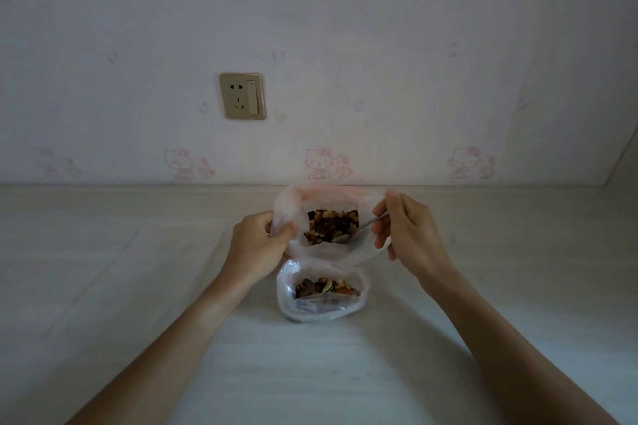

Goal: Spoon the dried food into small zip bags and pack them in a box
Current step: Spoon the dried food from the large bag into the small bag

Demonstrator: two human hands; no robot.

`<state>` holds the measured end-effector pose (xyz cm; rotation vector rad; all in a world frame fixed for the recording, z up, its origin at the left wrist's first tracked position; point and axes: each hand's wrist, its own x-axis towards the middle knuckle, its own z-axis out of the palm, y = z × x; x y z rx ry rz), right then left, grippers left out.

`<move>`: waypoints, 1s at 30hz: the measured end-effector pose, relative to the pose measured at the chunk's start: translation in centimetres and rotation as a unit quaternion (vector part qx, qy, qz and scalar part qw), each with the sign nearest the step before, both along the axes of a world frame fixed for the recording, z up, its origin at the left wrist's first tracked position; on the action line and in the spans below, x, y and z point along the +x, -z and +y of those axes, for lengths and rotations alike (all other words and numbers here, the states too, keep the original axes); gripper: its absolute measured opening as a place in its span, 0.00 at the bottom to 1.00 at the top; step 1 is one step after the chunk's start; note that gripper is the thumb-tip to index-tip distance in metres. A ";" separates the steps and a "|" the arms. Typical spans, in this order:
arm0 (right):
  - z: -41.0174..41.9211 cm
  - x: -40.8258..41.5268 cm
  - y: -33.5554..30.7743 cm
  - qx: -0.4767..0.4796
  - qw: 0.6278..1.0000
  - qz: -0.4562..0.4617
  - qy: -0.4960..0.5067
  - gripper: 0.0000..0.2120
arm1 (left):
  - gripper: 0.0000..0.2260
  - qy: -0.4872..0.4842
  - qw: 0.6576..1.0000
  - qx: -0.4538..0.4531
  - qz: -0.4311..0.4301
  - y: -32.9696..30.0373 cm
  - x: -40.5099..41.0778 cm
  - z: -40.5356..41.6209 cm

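A large clear plastic bag (293,207) with a pinkish rim stands open near the wall, holding brown dried food (331,225). My left hand (257,245) grips the bag's left edge. My right hand (407,228) pinches the handle of a metal spoon (366,226), whose bowl dips into the food. In front of it, closer to me, a small clear zip bag (321,290) sits open on the table with some dried food inside. No box is in view.
A pale table (138,286) runs to a wall with cartoon-cat wallpaper. A gold wall socket with a switch (242,96) sits on the wall above the left side of the bags.
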<state>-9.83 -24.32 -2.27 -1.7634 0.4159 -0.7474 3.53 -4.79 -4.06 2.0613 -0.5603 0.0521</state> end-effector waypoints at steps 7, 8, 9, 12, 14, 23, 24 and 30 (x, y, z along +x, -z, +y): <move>0.2 0.0 0.2 0.080 0.994 0.052 -0.052 0.19 | 0.10 0.019 0.999 -0.040 0.014 0.2 -0.1 0.2; 0.2 -0.1 0.2 0.090 0.993 0.059 -0.056 0.19 | 0.11 0.022 0.999 -0.040 0.011 0.1 -0.2 0.1; 0.2 -0.1 0.2 0.100 0.991 0.066 -0.061 0.19 | 0.11 0.025 0.999 -0.043 0.009 0.1 -0.2 0.1; 0.4 -0.2 0.3 0.127 0.987 0.077 -0.061 0.18 | 0.12 0.031 0.998 -0.048 0.007 0.0 -0.4 0.1; 0.2 -0.2 0.1 0.149 0.985 0.071 -0.054 0.18 | 0.12 0.034 0.998 -0.056 0.012 -0.2 -0.3 0.2; -0.7 -0.2 -0.1 0.207 0.977 0.019 -0.043 0.18 | 0.11 0.039 0.994 -0.097 0.017 -0.5 -0.3 0.1; -0.9 -0.2 -0.2 0.208 0.977 0.007 -0.038 0.18 | 0.11 0.039 0.995 -0.095 0.022 -0.6 -0.3 0.2; -1.6 -0.7 -1.0 0.204 0.977 -0.060 -0.003 0.19 | 0.16 0.004 0.998 -0.012 0.054 -1.7 0.0 2.1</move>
